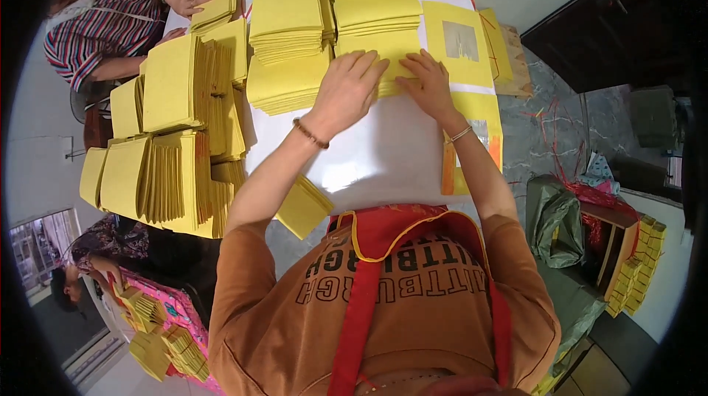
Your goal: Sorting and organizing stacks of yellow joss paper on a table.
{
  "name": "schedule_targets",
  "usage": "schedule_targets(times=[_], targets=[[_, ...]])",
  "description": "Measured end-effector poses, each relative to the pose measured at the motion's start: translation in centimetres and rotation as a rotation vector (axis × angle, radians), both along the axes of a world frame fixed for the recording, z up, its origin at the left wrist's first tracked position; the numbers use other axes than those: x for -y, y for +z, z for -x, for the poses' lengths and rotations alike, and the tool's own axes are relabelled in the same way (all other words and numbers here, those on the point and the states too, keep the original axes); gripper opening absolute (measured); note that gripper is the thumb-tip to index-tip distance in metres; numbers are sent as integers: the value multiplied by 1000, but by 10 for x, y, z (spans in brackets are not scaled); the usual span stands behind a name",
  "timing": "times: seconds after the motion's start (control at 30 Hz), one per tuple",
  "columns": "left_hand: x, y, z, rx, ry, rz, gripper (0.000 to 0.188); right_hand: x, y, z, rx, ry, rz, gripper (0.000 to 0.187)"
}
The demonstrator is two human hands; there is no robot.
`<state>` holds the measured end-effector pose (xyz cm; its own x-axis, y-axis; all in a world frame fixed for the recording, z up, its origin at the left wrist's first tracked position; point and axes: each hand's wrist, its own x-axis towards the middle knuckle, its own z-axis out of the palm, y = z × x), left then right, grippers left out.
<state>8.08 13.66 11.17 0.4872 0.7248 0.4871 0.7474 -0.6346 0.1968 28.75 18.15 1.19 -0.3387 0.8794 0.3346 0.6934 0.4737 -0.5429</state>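
Both my hands rest on a stack of yellow paper sheets point(398, 43) at the near end of a row on the white table point(361, 153). My left hand point(352, 88) lies over its left near corner, fingers stretched out. On the right near corner is my right hand point(429, 85), fingers spread and thumb pointing inward. Neither hand visibly lifts anything. Just left of my left hand stands another thick yellow paper stack point(287, 79). Beyond my fingers, more yellow sheets point(376, 9) lie layered in the same row.
Tall yellow bundles point(169, 86) crowd the table's left side. Yellow sheets with silver squares point(459, 31) lie along the right edge. At the far left, a person in a striped top point(107, 23) touches a stack. A wooden cabinet point(608, 248) stands at the lower right.
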Motion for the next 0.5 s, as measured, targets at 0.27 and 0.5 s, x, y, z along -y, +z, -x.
schedule_targets(times=[0.27,0.5], targets=[[159,-24,51,632,380,386,26,5,27,-9,-80,80,-147,41],[292,-80,59,545,1039,431,55,52,51,-9,-157,18,-158,36]])
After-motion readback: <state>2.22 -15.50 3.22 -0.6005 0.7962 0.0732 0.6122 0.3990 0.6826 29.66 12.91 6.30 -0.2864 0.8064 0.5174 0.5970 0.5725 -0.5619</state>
